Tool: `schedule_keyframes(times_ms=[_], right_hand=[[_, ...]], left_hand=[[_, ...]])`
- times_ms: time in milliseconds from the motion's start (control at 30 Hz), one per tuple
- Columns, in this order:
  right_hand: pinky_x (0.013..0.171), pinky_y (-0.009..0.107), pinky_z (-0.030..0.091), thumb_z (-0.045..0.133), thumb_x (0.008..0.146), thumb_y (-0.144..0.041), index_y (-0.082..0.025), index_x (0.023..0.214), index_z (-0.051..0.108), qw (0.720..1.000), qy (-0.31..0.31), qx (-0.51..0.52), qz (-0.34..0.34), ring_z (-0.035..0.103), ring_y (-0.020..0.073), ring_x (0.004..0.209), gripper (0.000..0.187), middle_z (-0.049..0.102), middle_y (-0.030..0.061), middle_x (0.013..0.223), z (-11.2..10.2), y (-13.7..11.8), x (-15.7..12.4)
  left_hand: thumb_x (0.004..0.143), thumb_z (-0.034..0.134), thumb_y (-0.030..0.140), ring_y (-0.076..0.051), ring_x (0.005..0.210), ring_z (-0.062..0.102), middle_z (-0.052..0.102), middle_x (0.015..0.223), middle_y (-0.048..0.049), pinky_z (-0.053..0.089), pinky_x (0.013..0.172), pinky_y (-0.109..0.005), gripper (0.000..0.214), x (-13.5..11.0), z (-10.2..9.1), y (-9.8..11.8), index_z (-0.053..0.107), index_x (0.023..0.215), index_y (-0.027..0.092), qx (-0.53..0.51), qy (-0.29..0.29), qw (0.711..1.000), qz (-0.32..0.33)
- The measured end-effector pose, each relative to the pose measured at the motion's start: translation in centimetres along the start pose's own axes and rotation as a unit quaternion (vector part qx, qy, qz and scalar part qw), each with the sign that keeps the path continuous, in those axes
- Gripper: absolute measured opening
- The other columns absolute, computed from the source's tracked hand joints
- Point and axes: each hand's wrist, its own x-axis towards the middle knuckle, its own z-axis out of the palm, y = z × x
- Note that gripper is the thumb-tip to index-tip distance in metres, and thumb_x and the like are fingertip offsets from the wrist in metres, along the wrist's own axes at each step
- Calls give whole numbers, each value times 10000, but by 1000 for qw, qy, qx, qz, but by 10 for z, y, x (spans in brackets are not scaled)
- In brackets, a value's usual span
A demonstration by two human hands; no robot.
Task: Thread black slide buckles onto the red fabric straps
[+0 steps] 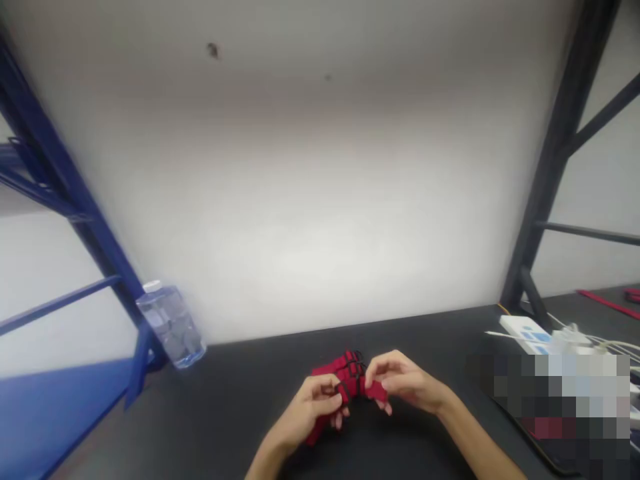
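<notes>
A red fabric strap (pixel 345 380) with black loops or buckles on it is bunched up in front of me, above the dark tabletop (pixel 420 333). My left hand (pixel 315 407) grips its lower part, with the fingers curled around the red folds. My right hand (pixel 403 380) pinches the strap's right side between fingers and thumb. Part of the strap is hidden behind my fingers, so I cannot see exactly how the black loops are threaded.
A clear plastic water bottle (pixel 173 327) stands tilted at the far left of the table, by a blue metal shelf post (pixel 85 213). A white power strip (pixel 525 335) with cables lies at right, beside a pixelated patch (pixel 555 400). A red strip (pixel 607 303) lies far right.
</notes>
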Motion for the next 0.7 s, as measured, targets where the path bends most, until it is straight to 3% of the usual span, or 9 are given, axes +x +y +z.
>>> schedule_keyframes(times_ms=[167, 267, 367, 567, 700], right_hand=[[686, 313, 516, 781, 715, -273, -85, 1070, 661, 1000, -19, -5, -9, 668, 199, 766, 420, 683, 113, 889, 7, -1, 2], [605, 282, 495, 692, 820, -358, -90, 938, 671, 998, 28, -49, -12, 641, 154, 629, 293, 678, 79, 771, 9, 10, 10], [474, 207, 395, 654, 844, -417, -115, 782, 622, 992, 76, -106, -2, 531, 91, 473, 310, 623, 14, 597, 11, 24, 17], [450, 183, 326, 642, 840, -445, -140, 768, 604, 981, 75, -177, 31, 458, 70, 462, 316, 567, -28, 561, 16, 31, 18], [453, 186, 322, 650, 826, -468, -142, 754, 605, 980, 81, -181, 29, 445, 72, 464, 337, 540, -37, 548, 16, 29, 16]], left_hand=[[858, 633, 389, -75, 471, 454, 638, 661, -73, 286, 476, -201, 313, 2, -2, -3, 651, 780, 87, 6, 12, 1000, 0], [883, 602, 402, -78, 478, 459, 624, 652, -69, 294, 478, -200, 333, 1, -2, -3, 642, 779, 89, 2, 11, 1000, 13], [874, 615, 408, -88, 474, 482, 621, 635, -64, 324, 483, -204, 330, 0, -2, -6, 607, 746, 104, -22, 9, 1000, 20], [849, 656, 391, -104, 465, 521, 635, 627, -62, 374, 485, -211, 296, 1, 2, -13, 591, 760, 117, -43, -5, 999, 8], [840, 661, 399, -111, 463, 537, 627, 602, -50, 395, 485, -215, 305, 2, 6, -16, 578, 737, 124, -58, 20, 998, 16]])
